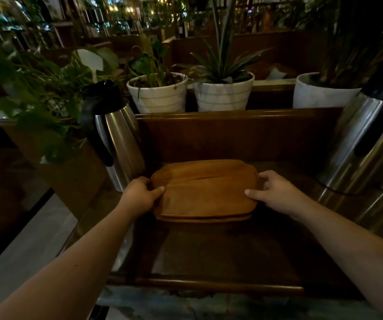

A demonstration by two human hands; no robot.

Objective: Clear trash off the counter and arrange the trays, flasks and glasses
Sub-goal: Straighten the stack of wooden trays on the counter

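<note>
A short stack of brown trays (205, 189) lies on the dark wooden counter (209, 250), close to its back wall. My left hand (142, 196) grips the stack's left end, thumb on top. My right hand (271, 192) grips its right end the same way. A steel flask with a black lid and handle (116, 135) stands just left of the trays. A taller steel flask (368, 144) stands at the right, with a black cord at its base. No glasses show in this view.
Behind the counter's raised back wall (232, 132) stand three white plant pots (158, 92) (224, 92) (319, 92). A leafy plant (42, 107) overhangs the left side. The counter's front rail (204, 285) runs below my arms. A pale floor (24, 239) lies lower left.
</note>
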